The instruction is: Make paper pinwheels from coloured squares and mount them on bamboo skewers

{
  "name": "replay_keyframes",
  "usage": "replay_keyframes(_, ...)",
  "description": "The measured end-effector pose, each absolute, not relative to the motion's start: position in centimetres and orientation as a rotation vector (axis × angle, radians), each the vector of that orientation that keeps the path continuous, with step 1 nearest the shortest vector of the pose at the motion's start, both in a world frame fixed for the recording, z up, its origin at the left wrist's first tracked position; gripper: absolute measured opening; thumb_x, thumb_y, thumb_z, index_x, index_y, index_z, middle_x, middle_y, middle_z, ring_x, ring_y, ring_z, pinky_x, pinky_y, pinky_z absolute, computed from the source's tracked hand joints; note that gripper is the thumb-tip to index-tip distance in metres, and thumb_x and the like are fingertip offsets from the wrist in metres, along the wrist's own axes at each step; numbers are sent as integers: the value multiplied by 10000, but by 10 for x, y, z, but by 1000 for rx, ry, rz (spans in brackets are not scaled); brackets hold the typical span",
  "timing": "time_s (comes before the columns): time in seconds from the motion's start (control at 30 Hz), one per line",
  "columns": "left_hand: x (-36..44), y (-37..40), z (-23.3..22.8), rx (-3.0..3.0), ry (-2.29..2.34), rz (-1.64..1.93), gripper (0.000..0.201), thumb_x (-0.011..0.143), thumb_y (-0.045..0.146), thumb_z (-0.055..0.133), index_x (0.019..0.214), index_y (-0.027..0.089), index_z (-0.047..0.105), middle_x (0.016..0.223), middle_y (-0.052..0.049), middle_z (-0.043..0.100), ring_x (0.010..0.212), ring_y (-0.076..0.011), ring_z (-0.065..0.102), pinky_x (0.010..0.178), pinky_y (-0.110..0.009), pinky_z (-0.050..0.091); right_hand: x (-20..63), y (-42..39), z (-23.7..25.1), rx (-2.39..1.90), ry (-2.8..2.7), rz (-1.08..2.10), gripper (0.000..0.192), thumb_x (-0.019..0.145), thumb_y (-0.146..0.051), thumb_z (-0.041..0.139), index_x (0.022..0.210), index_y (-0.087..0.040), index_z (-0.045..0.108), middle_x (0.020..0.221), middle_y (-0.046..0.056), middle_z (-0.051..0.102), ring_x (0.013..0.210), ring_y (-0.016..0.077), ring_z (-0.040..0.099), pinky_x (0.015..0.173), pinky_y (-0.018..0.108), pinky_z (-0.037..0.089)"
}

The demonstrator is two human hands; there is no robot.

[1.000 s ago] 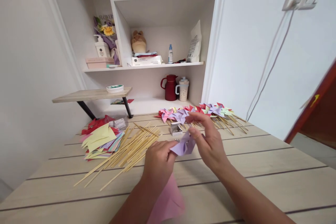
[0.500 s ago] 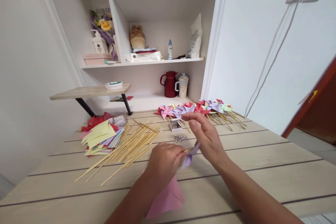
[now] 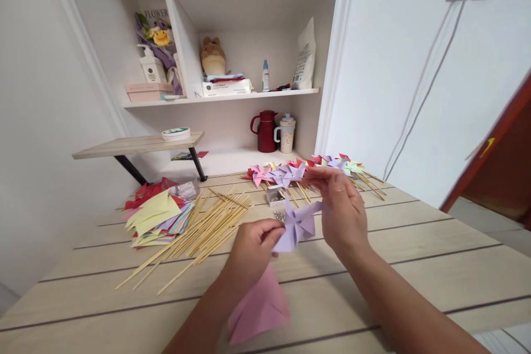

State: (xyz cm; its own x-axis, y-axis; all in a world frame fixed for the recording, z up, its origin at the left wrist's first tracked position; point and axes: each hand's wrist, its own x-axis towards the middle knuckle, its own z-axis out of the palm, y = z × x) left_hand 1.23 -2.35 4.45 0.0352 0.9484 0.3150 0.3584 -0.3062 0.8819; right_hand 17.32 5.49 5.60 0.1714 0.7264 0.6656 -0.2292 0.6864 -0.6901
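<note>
Both of your hands meet on one lilac paper pinwheel (image 3: 297,225), held in the air just above the counter (image 3: 415,265). Your left hand (image 3: 251,249) pinches its lower left edge between thumb and fingertips, the grip pressed together on the paper. Your right hand (image 3: 342,213) is at the pinwheel's right side, fingers curled and touching an upper blade; whether that grip truly clamps the paper or only rests against it, you cannot tell from this angle.

Under your left wrist a pink paper sheet (image 3: 259,310) lies flat on the counter. Just beyond the pinwheel sits a small open box (image 3: 275,196) with a scatter of metal pins (image 3: 280,214) beside it. To the left, a loose fan of bamboo sticks (image 3: 199,232) spreads across the planks, touching a stack of coloured paper squares (image 3: 157,218). At the far edge, behind your right hand, a row of finished pinwheels (image 3: 290,172) lies on its sticks. Past that, the low shelf holds a red jug (image 3: 265,131) and a lidded mug (image 3: 285,134) side by side
</note>
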Motion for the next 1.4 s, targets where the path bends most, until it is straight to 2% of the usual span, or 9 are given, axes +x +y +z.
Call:
replay_keyframes(0.17,6,-23,51,1338,1149,1303,258,857,354,641,674,177,685,642,-16,651,570,-115,534,628,-261,445,171,52,63,-451,-1028,768,335,990,-509,521,1019,-226,697,982,64,703,888,197,682,867,401,547)
replay_keyframes(0.23,4,-20,48,1259,1107,1341,243,832,376,680,703,172,703,661,-19,647,591,-114,530,632,-259,433,170,51,63,-438,-1010,805,324,980,-512,540,1019,-231,698,943,52,691,877,193,678,859,396,548)
replay_keyframes(0.33,3,-16,42,1114,1054,1378,151,754,313,746,787,165,745,664,-10,640,603,-100,516,627,-244,412,167,52,61,-437,-998,883,326,967,-519,564,1046,-231,695,903,44,685,864,187,675,859,390,553)
replay_keyframes(0.47,4,-13,40,940,1022,1433,215,689,296,796,848,156,758,669,2,624,602,-80,504,624,-230,404,164,58,55,-435,-930,1029,343,937,-529,614,1121,-243,661,876,17,688,808,165,679,842,369,560)
replay_keyframes(0.57,3,-13,41,844,1013,1495,238,657,299,830,820,148,745,682,4,615,606,-74,508,626,-226,420,164,62,51,-442,-883,1117,360,910,-533,649,1124,-244,640,850,-2,680,766,149,669,804,337,558)
replay_keyframes(0.77,2,-12,44,622,939,1596,244,616,205,869,812,119,752,670,-6,621,609,-62,518,609,-183,425,165,65,49,-502,-840,1358,322,813,-503,758,918,-213,665,788,-2,659,724,145,628,750,293,528)
replay_keyframes(0.97,-2,-9,42,569,916,1645,273,639,203,873,870,103,768,676,-9,633,592,-59,527,593,-174,434,150,51,41,-666,-1275,1594,341,763,-486,801,778,-195,626,781,-1,658,684,128,587,728,289,466)
replay_keyframes(1.17,-7,-6,39,638,848,1697,235,695,256,854,858,115,762,674,-2,628,584,-66,523,620,-196,465,133,36,31,-648,-1506,1681,410,740,-505,802,963,-205,633,887,24,711,753,158,634,771,329,495)
replay_keyframes(1.4,-6,0,38,484,868,1751,86,779,175,773,846,125,752,687,4,628,600,-68,549,610,-188,477,134,37,28,-724,-1566,1794,534,756,-492,791,1123,-212,523,893,49,766,547,134,648,681,337,514)
